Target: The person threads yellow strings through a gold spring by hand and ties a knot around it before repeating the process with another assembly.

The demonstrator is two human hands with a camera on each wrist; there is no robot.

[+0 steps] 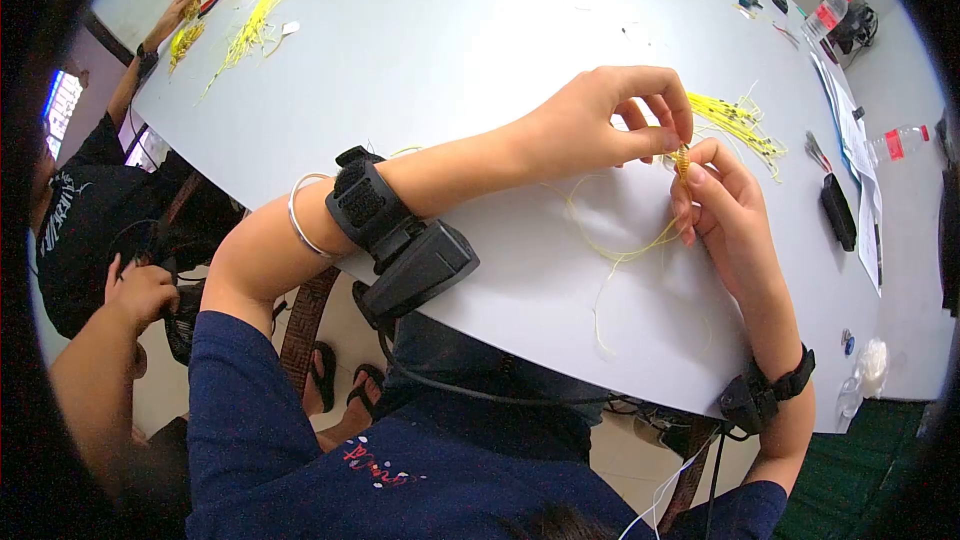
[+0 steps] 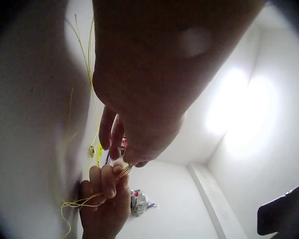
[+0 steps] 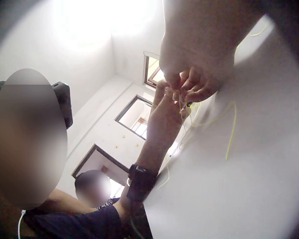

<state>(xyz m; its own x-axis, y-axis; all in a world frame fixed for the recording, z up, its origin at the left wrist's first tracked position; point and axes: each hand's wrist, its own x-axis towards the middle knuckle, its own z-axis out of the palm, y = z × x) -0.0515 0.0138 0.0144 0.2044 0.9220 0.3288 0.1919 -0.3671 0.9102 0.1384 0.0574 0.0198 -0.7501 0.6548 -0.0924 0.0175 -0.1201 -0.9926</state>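
- White desk (image 1: 430, 60), broad and smooth-looking, curved along the near edge, spread beneath the work.
- Left grip (image 1: 600, 110), reaching across from the left, thumb and forefinger pinched on the upper end of a golden coil (image 1: 683, 162).
- Right grip (image 1: 728, 205), just below and to the right, pinched on the lower part of the same coil.
- Yellow strands (image 1: 735, 123), bundled and dotted with dark specks, lying on the desk just beyond both hands.
- Yellow thread (image 1: 622, 258), trailing from the right grip in a slack loop over the desk; apt, as a guess, to snag or knot if tugged carelessly.
- Smallest of all, that golden coil, ridged and narrow, bridging both pinches; probably liable to slip out through a slackened finger, or to stretch or skew through uneven pulling.
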